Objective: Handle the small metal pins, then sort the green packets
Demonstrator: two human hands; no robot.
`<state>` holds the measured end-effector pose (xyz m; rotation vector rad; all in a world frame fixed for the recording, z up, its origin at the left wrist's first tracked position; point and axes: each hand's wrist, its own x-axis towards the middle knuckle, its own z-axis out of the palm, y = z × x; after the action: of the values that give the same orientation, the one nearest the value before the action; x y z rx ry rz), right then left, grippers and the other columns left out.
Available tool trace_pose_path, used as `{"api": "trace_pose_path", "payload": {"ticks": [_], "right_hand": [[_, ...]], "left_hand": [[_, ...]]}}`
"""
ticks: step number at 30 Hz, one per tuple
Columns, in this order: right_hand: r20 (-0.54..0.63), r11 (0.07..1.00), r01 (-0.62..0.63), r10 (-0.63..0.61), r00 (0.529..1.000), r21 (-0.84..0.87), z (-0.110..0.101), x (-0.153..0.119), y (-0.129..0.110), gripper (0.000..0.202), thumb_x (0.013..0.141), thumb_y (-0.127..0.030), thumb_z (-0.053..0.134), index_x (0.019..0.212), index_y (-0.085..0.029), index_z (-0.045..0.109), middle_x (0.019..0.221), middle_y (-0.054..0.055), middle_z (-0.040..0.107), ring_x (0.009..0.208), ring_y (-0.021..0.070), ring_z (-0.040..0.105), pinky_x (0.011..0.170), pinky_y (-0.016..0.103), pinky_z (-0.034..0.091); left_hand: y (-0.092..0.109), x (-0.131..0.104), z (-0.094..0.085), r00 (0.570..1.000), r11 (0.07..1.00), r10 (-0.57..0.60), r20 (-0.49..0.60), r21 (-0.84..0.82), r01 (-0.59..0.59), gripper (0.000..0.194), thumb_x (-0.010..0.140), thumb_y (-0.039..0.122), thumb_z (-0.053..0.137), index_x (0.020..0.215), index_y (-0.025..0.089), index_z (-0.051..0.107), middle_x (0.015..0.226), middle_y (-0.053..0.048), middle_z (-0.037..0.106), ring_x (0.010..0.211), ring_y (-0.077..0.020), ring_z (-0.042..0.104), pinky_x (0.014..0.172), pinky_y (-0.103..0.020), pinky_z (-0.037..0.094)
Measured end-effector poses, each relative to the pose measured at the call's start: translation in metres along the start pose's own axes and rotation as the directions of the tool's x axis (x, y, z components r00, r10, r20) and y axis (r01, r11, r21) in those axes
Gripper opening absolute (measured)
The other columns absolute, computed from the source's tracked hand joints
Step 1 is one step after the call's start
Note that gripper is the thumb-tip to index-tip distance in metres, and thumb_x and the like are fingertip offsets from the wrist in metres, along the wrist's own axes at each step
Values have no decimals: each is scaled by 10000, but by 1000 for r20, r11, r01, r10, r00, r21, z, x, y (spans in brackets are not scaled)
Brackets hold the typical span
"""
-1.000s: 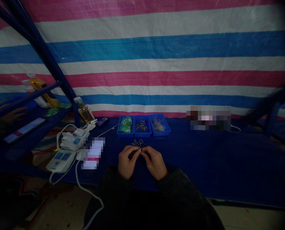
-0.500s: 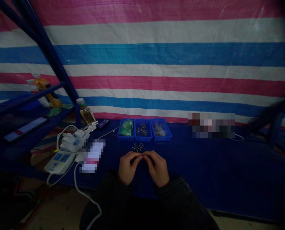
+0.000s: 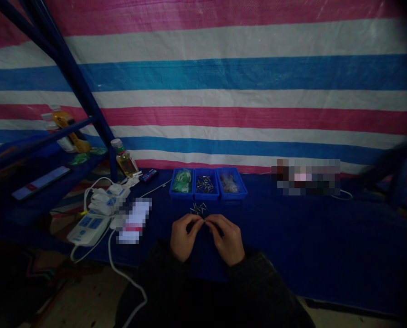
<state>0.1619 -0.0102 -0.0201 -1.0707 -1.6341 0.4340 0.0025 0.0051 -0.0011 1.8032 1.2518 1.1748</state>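
Observation:
My left hand [image 3: 183,238] and my right hand [image 3: 229,239] meet at the fingertips over the blue tabletop [image 3: 278,246]. Thumb and forefinger of each are pinched together. Between them is a small, shiny bit, too tiny to identify. Just beyond the fingers lies a little heap of thin metal pins or screws [image 3: 199,209]. Behind it, three blue trays stand side by side. Green plastic packets [image 3: 182,182] fill the left one, loose metal pins [image 3: 205,184] the middle one, and clear packets with small contents [image 3: 228,183] the right one.
To the left are a white power strip [image 3: 89,229] with plugs and cables, a blurred-out phone [image 3: 135,221] and a bottle of yellowish liquid [image 3: 125,160]. A blue metal frame [image 3: 83,98] rises there. Striped sheeting [image 3: 224,95] hangs behind. A pixelated item [image 3: 306,176] lies at back right.
The fingertips have parted slightly, and a small glint now shows between them. Both hands otherwise keep their place. The whole view has shifted a little.

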Motion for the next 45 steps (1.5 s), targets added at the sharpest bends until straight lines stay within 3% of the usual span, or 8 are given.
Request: {"api": "trace_pose_path", "payload": {"ticks": [14, 30, 38, 45], "right_hand": [[75, 983, -51, 65, 995, -176, 0, -2, 2, 220, 1040, -243, 460, 881, -226, 611, 829, 26, 652, 757, 186, 650, 720, 288, 471], [8, 998, -36, 35, 999, 42, -1, 0, -3, 172, 993, -129, 472, 936, -224, 604, 913, 37, 614, 673, 152, 584, 641, 277, 483], [17, 999, -41, 41, 999, 25, 0, 0, -1, 154, 992, -135, 492, 940, -220, 609, 903, 32, 620, 664, 149, 585, 652, 282, 484], [61, 999, -26, 27, 998, -26, 0, 0, -1, 154, 1006, -174, 512, 903, -220, 617, 867, 33, 641, 803, 186, 641, 751, 300, 477]], "left_hand": [[4, 2, -1, 997, 1000, 10, 76, 28, -12, 243, 972, 295, 592, 773, 187, 680, 707, 10, 674, 688, -151, 642, 701, -243, 457], [1, 0, -2, 998, 999, -18, 54, 50, 16, 371, 1013, 357, 532, 690, 183, 585, 637, 28, 588, 625, -131, 580, 662, -243, 408], [1, 1, -3, 997, 1000, -16, 73, 19, 15, 365, 1015, 345, 527, 699, 179, 606, 660, 16, 616, 654, -139, 605, 681, -245, 424], [0, 0, 0, 992, 1000, 0, 130, -13, 2, 288, 1005, 317, 544, 775, 179, 646, 705, 9, 642, 694, -146, 619, 707, -243, 443]]}}
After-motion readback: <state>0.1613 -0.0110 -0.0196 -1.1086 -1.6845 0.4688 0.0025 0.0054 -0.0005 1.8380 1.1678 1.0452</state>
